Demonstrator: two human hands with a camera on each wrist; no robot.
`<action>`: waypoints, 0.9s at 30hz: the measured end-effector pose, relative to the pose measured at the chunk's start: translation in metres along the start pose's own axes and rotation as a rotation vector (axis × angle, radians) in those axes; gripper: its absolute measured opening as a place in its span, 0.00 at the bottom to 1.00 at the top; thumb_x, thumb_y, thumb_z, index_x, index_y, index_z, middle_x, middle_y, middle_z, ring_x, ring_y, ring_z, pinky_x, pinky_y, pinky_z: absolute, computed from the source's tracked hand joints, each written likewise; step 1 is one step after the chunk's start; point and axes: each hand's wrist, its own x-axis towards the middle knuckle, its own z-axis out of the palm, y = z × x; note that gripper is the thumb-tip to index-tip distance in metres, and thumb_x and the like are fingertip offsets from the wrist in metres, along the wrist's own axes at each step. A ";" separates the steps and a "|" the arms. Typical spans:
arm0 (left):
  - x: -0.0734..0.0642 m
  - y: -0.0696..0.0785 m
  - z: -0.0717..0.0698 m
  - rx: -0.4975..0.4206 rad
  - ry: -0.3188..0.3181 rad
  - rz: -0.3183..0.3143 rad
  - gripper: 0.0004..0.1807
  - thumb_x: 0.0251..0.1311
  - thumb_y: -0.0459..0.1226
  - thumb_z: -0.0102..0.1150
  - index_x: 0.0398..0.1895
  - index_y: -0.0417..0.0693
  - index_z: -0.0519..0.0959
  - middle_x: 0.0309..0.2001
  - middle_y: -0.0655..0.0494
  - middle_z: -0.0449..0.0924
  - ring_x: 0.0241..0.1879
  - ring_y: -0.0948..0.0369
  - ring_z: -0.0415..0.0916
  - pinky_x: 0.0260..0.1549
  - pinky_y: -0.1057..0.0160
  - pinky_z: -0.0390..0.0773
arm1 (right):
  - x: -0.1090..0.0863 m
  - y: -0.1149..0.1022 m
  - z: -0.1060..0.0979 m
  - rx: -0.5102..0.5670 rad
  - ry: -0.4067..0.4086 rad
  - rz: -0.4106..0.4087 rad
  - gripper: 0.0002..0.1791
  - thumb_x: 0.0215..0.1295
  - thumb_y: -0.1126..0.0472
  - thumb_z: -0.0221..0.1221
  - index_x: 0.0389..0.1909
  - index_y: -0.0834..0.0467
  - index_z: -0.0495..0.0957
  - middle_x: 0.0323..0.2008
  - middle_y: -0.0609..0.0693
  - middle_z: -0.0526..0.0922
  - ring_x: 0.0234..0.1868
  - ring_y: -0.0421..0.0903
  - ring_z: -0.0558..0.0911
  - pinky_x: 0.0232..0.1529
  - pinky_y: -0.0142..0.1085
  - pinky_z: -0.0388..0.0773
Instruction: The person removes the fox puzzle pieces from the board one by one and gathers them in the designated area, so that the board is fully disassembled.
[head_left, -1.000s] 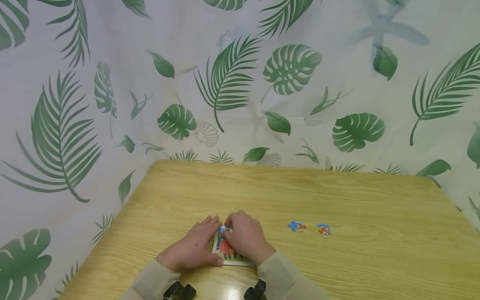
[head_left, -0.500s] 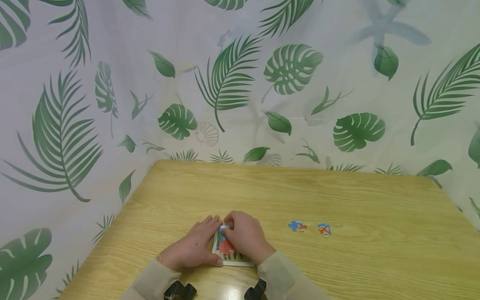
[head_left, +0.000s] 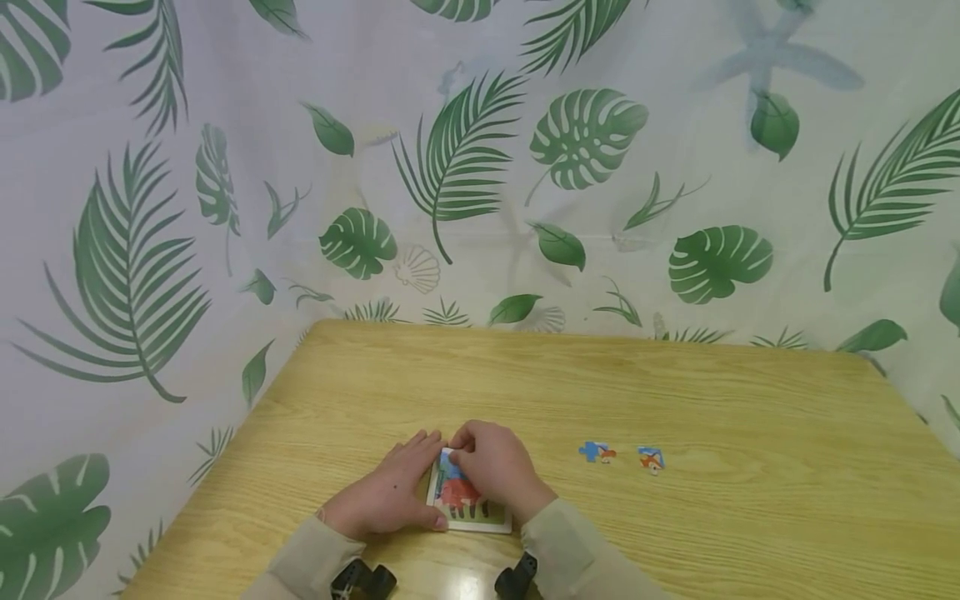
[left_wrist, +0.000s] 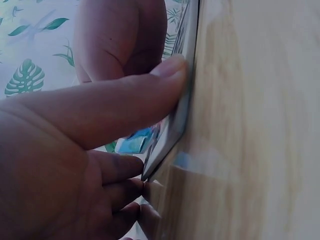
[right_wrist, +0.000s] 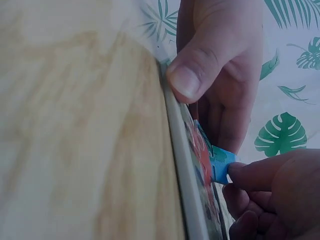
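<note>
A small jigsaw puzzle in a pale-rimmed tray (head_left: 480, 527) lies flat on the table, its picture showing a red figure with dark legs. My left hand (head_left: 393, 492) rests along the tray's left side, fingers stretched at the left edge and thumb on the near rim. Over the right part of the tray, my right hand (head_left: 498, 467) pinches a blue puzzle piece (right_wrist: 221, 165) between thumb and fingers. In the right wrist view that piece stands tilted up from the picture; the left wrist view also shows the blue piece (left_wrist: 134, 143) past the thumb. My right hand hides the tray's upper right.
Two loose puzzle pieces lie to the right on the wood-grain table (head_left: 750, 517): a blue and orange one (head_left: 596, 452) and one with a fox face (head_left: 651, 459). A leaf-printed cloth (head_left: 480, 167) hangs behind and to the left of the table.
The right hand has shifted slightly right, uncovering more of the puzzle picture. The left hand stays in place at the tray. Both loose pieces lie as before.
</note>
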 end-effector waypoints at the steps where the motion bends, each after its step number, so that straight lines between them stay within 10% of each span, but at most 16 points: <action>1: 0.000 -0.001 0.000 0.002 -0.001 0.000 0.59 0.52 0.50 0.76 0.79 0.36 0.52 0.80 0.41 0.47 0.79 0.44 0.38 0.73 0.38 0.42 | 0.000 0.000 0.000 0.010 -0.003 0.001 0.03 0.66 0.58 0.66 0.35 0.51 0.82 0.28 0.43 0.78 0.29 0.42 0.76 0.32 0.37 0.75; 9: 0.001 0.000 0.003 0.018 0.063 -0.005 0.39 0.73 0.49 0.55 0.79 0.38 0.56 0.79 0.41 0.51 0.78 0.44 0.42 0.73 0.39 0.44 | -0.001 -0.001 -0.002 0.001 -0.010 -0.018 0.03 0.67 0.58 0.66 0.34 0.50 0.82 0.27 0.43 0.78 0.28 0.42 0.75 0.31 0.37 0.74; 27: 0.009 0.007 0.005 -0.007 0.171 -0.120 0.32 0.65 0.40 0.67 0.71 0.44 0.71 0.75 0.45 0.62 0.76 0.46 0.52 0.71 0.41 0.56 | -0.002 -0.003 -0.003 0.171 -0.049 -0.008 0.04 0.70 0.59 0.63 0.34 0.52 0.82 0.30 0.45 0.80 0.29 0.44 0.76 0.29 0.35 0.74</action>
